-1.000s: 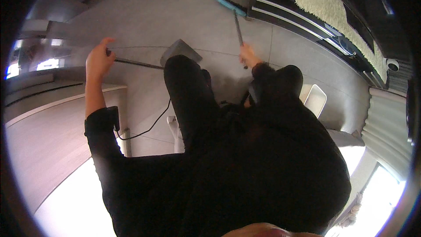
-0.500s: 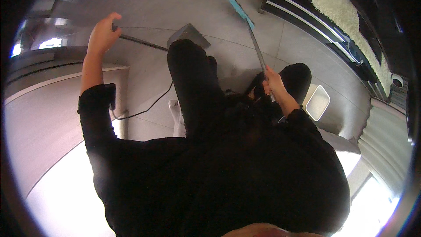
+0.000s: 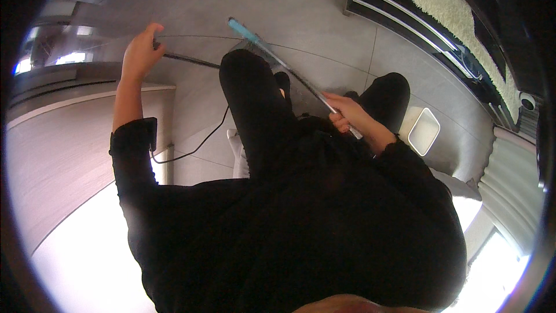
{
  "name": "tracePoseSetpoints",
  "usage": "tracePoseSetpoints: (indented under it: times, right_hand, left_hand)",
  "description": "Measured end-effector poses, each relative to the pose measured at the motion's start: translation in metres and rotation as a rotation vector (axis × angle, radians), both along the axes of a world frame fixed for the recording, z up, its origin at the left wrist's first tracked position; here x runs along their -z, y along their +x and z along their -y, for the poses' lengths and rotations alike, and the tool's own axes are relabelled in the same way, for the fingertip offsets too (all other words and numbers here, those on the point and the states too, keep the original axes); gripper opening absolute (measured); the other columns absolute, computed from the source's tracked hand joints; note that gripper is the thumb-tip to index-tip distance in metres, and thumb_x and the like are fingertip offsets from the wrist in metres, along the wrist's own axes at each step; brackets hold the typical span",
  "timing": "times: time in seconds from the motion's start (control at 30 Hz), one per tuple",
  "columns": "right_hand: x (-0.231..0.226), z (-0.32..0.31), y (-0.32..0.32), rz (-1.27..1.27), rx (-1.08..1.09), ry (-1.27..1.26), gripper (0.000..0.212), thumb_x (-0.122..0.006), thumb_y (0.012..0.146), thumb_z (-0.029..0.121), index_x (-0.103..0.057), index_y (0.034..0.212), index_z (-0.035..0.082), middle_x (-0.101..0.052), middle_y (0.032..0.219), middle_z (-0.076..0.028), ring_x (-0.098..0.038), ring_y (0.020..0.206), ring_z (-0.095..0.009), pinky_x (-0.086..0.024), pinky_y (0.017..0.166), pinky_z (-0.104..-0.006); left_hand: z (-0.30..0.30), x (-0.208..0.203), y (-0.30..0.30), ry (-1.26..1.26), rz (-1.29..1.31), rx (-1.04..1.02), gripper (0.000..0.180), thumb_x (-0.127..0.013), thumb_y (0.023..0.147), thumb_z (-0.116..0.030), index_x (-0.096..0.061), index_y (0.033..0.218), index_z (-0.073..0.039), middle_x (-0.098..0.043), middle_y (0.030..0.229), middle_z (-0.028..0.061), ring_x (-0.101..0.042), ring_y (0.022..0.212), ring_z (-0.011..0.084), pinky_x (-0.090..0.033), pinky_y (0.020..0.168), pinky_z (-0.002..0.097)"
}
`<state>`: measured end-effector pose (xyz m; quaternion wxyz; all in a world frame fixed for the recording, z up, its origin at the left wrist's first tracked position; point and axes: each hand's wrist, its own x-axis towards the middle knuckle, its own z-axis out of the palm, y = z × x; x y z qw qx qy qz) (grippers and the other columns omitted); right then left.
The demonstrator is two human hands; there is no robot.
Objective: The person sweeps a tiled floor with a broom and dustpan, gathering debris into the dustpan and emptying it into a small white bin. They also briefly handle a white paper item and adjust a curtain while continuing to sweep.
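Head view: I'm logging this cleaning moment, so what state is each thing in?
Left hand: raised, gripping the dark handle.
Right hand: closed on the broom stick.
Broom stick: tilted, blue end up and away.
White bin: upright on the floor, open-topped.
Black cable: slack on the floor.

i count two bare hands, one left hand (image 3: 139,52) and one right hand (image 3: 346,115). one long thin broom with a blue head (image 3: 272,55). one dark long-handled dustpan (image 3: 188,59). one white rectangular bin (image 3: 424,131). one black floor cable (image 3: 200,144). one cream shaggy rug (image 3: 457,23).
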<state>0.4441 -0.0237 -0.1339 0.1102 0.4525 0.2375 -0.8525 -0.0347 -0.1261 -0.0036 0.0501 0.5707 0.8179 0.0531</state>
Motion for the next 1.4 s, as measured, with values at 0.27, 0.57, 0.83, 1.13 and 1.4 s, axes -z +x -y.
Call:
tracePoseSetpoints:
  times: [0.27, 0.57, 0.83, 1.13, 1.4]
  right_hand:
    - [0.026, -0.024, -0.002, 0.207, -0.006, 0.542, 0.048, -0.043, 0.093, 0.029, -0.033, 0.139, 0.021, -0.044, 0.058, -0.003, -0.038, 0.04, -0.011, -0.036, 0.038, -0.0265]
    - [0.048, -0.018, -0.012, 0.049, -0.064, 0.059, 0.044, -0.042, 0.094, 0.026, -0.035, 0.137, 0.019, -0.037, 0.055, 0.002, -0.032, 0.036, -0.009, -0.032, 0.033, -0.0266]
    - [0.018, -0.046, 0.009, -0.043, 0.107, 0.257, 0.049, -0.042, 0.095, 0.028, -0.029, 0.142, 0.022, -0.035, 0.055, 0.002, -0.031, 0.039, -0.007, -0.031, 0.036, -0.0249]
    - [0.025, -0.042, -0.028, 0.238, 0.218, 0.795, 0.049, -0.043, 0.094, 0.028, -0.031, 0.14, 0.019, -0.038, 0.055, -0.001, -0.032, 0.037, -0.01, -0.031, 0.035, -0.0256]
    - [0.015, -0.071, -0.052, 0.231, 0.339, 0.752, 0.045, -0.05, 0.092, 0.029, -0.04, 0.132, 0.009, -0.039, 0.056, -0.001, -0.035, 0.037, -0.009, -0.031, 0.034, -0.0261]
  left_hand:
    - [0.017, 0.0, -0.005, 0.034, -0.002, 0.019, 0.035, -0.06, 0.074, -0.012, -0.051, 0.108, -0.011, -0.06, 0.073, 0.0136, -0.06, 0.072, 0.0327, -0.046, 0.066, 0.0409]
    - [0.056, -0.004, -0.004, -0.004, 0.026, -0.172, 0.036, -0.059, 0.073, -0.012, -0.051, 0.108, -0.01, -0.061, 0.073, 0.015, -0.059, 0.074, 0.0352, -0.045, 0.065, 0.0425]
    - [0.047, -0.006, -0.004, 0.046, 0.028, -0.224, 0.036, -0.058, 0.072, -0.011, -0.052, 0.108, -0.012, -0.061, 0.084, 0.0169, -0.059, 0.083, 0.0364, -0.044, 0.07, 0.0434]
    - [0.051, 0.006, -0.03, 0.215, -0.004, -0.321, 0.033, -0.059, 0.074, -0.013, -0.055, 0.107, -0.012, -0.064, 0.093, 0.0138, -0.059, 0.087, 0.0354, -0.045, 0.074, 0.0421]
    - [-0.017, 0.027, -0.059, 0.344, -0.069, -0.323, 0.024, -0.058, 0.075, -0.014, -0.06, 0.099, -0.01, -0.065, 0.09, 0.0145, -0.061, 0.086, 0.0338, -0.047, 0.074, 0.0409]
